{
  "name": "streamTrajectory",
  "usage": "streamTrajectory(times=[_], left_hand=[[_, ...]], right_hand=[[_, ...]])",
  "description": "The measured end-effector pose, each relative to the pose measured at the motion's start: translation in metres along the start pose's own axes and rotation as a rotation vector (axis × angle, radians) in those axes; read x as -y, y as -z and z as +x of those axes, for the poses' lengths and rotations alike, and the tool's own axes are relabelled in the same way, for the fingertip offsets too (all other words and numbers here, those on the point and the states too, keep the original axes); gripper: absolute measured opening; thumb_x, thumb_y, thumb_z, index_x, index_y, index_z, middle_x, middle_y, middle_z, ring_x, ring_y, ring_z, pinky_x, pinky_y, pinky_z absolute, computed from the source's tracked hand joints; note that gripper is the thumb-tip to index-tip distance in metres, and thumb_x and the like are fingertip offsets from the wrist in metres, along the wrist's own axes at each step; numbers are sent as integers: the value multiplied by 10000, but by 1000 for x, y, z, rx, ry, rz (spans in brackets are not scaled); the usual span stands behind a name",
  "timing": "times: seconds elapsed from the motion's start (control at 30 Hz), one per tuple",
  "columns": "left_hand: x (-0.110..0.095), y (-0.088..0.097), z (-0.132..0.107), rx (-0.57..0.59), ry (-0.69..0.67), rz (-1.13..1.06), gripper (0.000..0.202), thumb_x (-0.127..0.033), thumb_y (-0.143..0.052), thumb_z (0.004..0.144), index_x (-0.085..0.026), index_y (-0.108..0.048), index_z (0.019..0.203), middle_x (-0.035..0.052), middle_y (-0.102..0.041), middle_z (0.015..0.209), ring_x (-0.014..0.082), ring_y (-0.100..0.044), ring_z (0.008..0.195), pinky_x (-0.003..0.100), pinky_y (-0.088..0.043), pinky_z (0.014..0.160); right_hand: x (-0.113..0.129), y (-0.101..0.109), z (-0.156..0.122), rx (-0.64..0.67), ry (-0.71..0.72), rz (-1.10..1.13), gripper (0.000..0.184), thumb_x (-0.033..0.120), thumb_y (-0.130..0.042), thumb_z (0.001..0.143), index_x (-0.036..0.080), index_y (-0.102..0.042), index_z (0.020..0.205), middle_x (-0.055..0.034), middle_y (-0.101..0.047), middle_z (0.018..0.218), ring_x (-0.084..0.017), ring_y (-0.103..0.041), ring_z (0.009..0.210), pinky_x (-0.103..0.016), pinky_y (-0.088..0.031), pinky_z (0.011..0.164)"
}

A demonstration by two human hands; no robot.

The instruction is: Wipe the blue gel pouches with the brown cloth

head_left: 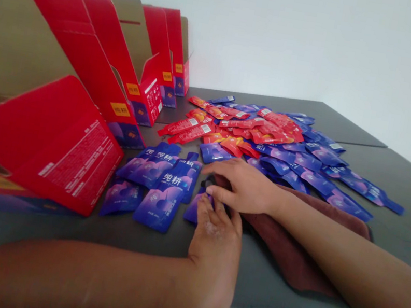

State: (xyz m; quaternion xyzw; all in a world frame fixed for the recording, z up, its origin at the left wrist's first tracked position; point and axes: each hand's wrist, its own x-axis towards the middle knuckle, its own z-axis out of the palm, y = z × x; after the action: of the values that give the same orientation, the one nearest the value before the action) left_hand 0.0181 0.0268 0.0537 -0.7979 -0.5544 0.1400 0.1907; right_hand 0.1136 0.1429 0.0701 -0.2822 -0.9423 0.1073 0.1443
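My left hand [216, 229] lies palm down over a blue-purple pouch [192, 208], its fingers spread and partly under my right hand. My right hand [244, 184] reaches across from the right, fingers stretched and thumb apart, above the same pouch and the end of a brown cloth [291, 252]. A small dark piece [209, 180] shows between its thumb and fingers; I cannot make out what it is. Much of the pouch is hidden by both hands. Just left of them, several blue pouches [161, 196] lie overlapping, printed side up.
Open red cartons [81, 165] stand in a row along the left, flaps up. A heap of red pouches [261, 126] and blue pouches [314, 162] spreads behind my hands. The dark table [402, 250] meets a pale wall [326, 43] at the back.
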Motion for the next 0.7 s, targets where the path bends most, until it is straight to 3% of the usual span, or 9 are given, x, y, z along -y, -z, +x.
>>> streamTrajectory(times=[0.1,0.27,0.37,0.6,0.7], left_hand=[[0,0,1,-4,29,-60,430,-44,-397,873,-47,-561,1271,254,-674,1176,288,-656,1082,450,-475,999],[-3,-6,0,-40,15,-104,469,-73,-428,875,-65,-503,1337,301,-562,1305,346,-583,1178,503,-445,1019],[-3,-7,-1,-8,-24,-53,469,-103,-407,891,-77,-492,1351,306,-553,1310,359,-569,1187,517,-433,1026],[-1,-1,1,-9,1,62,460,-67,-364,876,-57,-533,1303,259,-656,1205,298,-647,1094,432,-493,973],[-2,-2,1,-15,9,77,477,-50,-360,863,-93,-543,1302,218,-677,1195,280,-659,1078,435,-500,962]], right_hand=[[5,-1,0,6,68,39,374,349,-529,888,157,-594,1202,-87,-686,1009,-215,-608,942,-338,-425,840],[-8,-1,1,-34,-129,-75,375,374,-502,899,169,-599,1199,-80,-697,911,-218,-629,836,-331,-433,757],[-15,0,1,-58,-203,-105,376,374,-492,906,162,-603,1197,-99,-695,960,-223,-633,878,-325,-431,771],[2,0,-1,17,50,41,370,347,-538,883,166,-596,1201,-83,-684,1003,-209,-614,906,-325,-427,801],[2,-1,0,6,50,59,358,336,-540,885,168,-600,1195,-78,-685,976,-201,-609,883,-321,-419,798]])
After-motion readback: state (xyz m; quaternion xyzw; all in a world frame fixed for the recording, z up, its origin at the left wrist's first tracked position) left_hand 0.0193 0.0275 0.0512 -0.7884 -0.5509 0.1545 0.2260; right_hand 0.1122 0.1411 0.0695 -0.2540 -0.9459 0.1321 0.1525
